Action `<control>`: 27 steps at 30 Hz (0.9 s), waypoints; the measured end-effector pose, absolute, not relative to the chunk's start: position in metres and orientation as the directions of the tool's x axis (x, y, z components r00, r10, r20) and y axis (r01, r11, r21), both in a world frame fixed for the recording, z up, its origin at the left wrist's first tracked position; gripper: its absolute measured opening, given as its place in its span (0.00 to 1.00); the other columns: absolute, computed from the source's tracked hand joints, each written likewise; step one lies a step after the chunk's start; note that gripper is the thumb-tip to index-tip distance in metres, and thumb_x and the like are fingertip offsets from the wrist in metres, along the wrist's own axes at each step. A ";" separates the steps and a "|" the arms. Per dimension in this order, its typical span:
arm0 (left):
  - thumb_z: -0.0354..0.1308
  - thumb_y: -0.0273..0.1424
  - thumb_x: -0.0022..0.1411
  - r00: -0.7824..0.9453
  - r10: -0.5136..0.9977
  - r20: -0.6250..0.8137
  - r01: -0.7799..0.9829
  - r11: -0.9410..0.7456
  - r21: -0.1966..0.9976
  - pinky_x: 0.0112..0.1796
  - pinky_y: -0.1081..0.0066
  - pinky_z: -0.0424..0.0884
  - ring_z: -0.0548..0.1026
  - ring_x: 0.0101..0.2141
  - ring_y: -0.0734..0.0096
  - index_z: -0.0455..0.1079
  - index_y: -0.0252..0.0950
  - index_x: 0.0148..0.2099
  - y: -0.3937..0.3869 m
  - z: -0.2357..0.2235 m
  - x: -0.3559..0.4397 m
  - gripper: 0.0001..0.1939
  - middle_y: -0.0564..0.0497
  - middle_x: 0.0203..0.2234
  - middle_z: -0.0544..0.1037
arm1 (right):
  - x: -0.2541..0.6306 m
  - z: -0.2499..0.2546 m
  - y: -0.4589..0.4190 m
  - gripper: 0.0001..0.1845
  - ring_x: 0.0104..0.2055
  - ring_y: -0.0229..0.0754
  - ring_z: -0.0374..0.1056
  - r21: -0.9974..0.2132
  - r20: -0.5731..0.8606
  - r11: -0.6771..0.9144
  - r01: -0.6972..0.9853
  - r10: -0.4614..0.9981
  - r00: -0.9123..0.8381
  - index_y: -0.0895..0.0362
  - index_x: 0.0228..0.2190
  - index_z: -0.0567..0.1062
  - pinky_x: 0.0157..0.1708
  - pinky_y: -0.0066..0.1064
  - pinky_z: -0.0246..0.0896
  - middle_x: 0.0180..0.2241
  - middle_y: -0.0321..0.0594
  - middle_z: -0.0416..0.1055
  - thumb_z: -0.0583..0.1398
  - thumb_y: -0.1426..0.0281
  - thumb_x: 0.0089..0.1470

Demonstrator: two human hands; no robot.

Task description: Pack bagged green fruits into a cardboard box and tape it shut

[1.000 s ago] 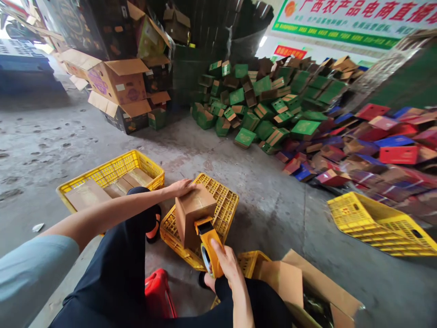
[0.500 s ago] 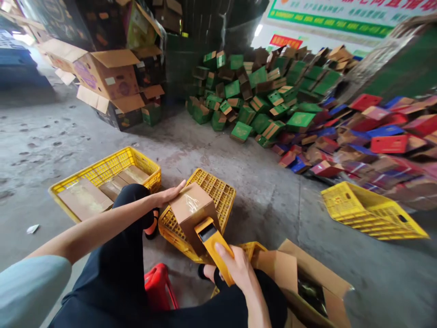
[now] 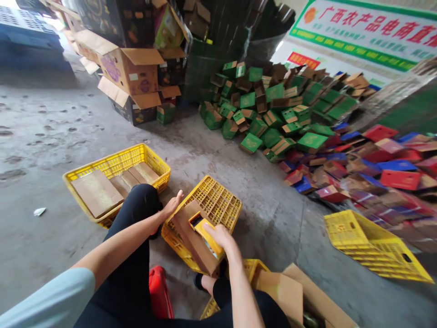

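My right hand (image 3: pixel 220 237) is wrapped round a yellow tape dispenser (image 3: pixel 208 238), whose head lies over the upper face of a brown cardboard box (image 3: pixel 187 226). That box rests on a yellow plastic crate (image 3: pixel 218 197) with a lattice top, between my knees. My left hand (image 3: pixel 172 205) is at the box's upper left end with fingers stretched out; whether it touches the cardboard I cannot tell. To the left, a second yellow crate (image 3: pixel 80 175) contains several flat taped cartons (image 3: pixel 98 193).
An open carton (image 3: pixel 280 291) stands by my right knee, and a red plastic stool (image 3: pixel 160 291) is under me. A tilted yellow crate (image 3: pixel 375 248) lies at right. Piles of green boxes (image 3: pixel 251 142) and red and blue boxes (image 3: pixel 399 180) cover the floor beyond.
The box has tipped from standing tall to lying lower on the crate. The tape dispenser has moved from its near side up over its face. My left hand's fingers have lifted slightly. The view has shifted.
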State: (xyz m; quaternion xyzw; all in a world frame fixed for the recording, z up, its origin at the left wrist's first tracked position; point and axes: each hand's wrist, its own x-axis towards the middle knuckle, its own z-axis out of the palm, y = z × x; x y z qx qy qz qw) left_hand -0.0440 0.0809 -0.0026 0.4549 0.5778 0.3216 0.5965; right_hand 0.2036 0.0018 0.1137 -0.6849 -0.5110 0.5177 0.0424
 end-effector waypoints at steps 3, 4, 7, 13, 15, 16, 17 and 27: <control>0.37 0.64 0.72 0.256 0.959 -0.120 0.219 0.063 0.974 0.71 0.56 0.53 0.58 0.73 0.51 0.70 0.33 0.69 0.077 -0.002 -0.044 0.46 0.43 0.69 0.69 | 0.198 0.101 0.015 0.24 0.17 0.42 0.68 -0.532 -0.705 -0.513 0.674 0.709 -0.017 0.57 0.26 0.75 0.20 0.31 0.69 0.16 0.41 0.70 0.56 0.56 0.69; 0.37 0.63 0.73 0.353 0.936 0.001 0.251 -0.096 0.963 0.72 0.56 0.52 0.57 0.73 0.53 0.69 0.34 0.71 0.073 -0.004 -0.042 0.45 0.44 0.70 0.67 | 0.199 0.100 0.017 0.24 0.18 0.42 0.69 -0.522 -0.712 -0.517 0.679 0.702 -0.013 0.57 0.27 0.76 0.21 0.31 0.70 0.17 0.41 0.70 0.56 0.55 0.69; 0.39 0.60 0.76 0.608 0.757 0.239 0.298 -0.497 0.815 0.73 0.52 0.49 0.52 0.75 0.53 0.62 0.34 0.75 0.060 -0.016 -0.034 0.42 0.42 0.74 0.59 | 0.202 0.099 0.014 0.23 0.20 0.43 0.71 -0.510 -0.723 -0.525 0.681 0.690 -0.009 0.58 0.32 0.77 0.24 0.33 0.73 0.19 0.40 0.71 0.56 0.54 0.69; 0.46 0.61 0.73 0.731 0.621 0.282 0.417 -0.734 0.536 0.73 0.48 0.49 0.50 0.75 0.46 0.55 0.25 0.76 0.056 -0.048 -0.028 0.49 0.30 0.74 0.54 | 0.204 0.099 0.006 0.23 0.20 0.43 0.71 -0.517 -0.743 -0.568 0.641 0.669 -0.006 0.57 0.33 0.76 0.25 0.34 0.75 0.20 0.40 0.71 0.56 0.52 0.69; 0.46 0.62 0.72 0.752 0.590 0.293 0.417 -0.771 0.481 0.73 0.49 0.49 0.49 0.75 0.45 0.53 0.25 0.77 0.058 -0.054 -0.030 0.50 0.29 0.74 0.53 | 0.205 0.099 0.005 0.22 0.21 0.43 0.72 -0.530 -0.763 -0.598 0.601 0.646 -0.029 0.57 0.35 0.75 0.26 0.34 0.76 0.19 0.40 0.73 0.55 0.53 0.69; 0.47 0.63 0.71 0.758 0.580 0.298 0.419 -0.784 0.459 0.73 0.49 0.49 0.49 0.75 0.44 0.53 0.26 0.77 0.058 -0.056 -0.030 0.51 0.30 0.74 0.52 | 0.206 0.099 0.005 0.21 0.21 0.43 0.73 -0.536 -0.769 -0.609 0.584 0.638 -0.041 0.57 0.36 0.75 0.26 0.33 0.76 0.19 0.40 0.73 0.55 0.53 0.70; 0.48 0.64 0.70 0.762 0.574 0.299 0.424 -0.792 0.439 0.72 0.48 0.50 0.50 0.75 0.44 0.52 0.26 0.77 0.058 -0.057 -0.031 0.53 0.30 0.75 0.52 | 0.207 0.099 0.005 0.21 0.20 0.43 0.72 -0.541 -0.772 -0.614 0.575 0.633 -0.050 0.57 0.36 0.75 0.26 0.33 0.76 0.19 0.39 0.73 0.55 0.53 0.70; 0.50 0.68 0.65 0.794 0.556 0.247 0.456 -0.813 0.362 0.72 0.49 0.49 0.49 0.75 0.41 0.50 0.24 0.78 0.057 -0.044 -0.032 0.59 0.27 0.75 0.50 | 0.215 0.100 0.004 0.26 0.18 0.44 0.71 -0.548 -0.766 -0.576 0.607 0.636 -0.089 0.59 0.30 0.76 0.22 0.33 0.72 0.18 0.42 0.74 0.55 0.51 0.69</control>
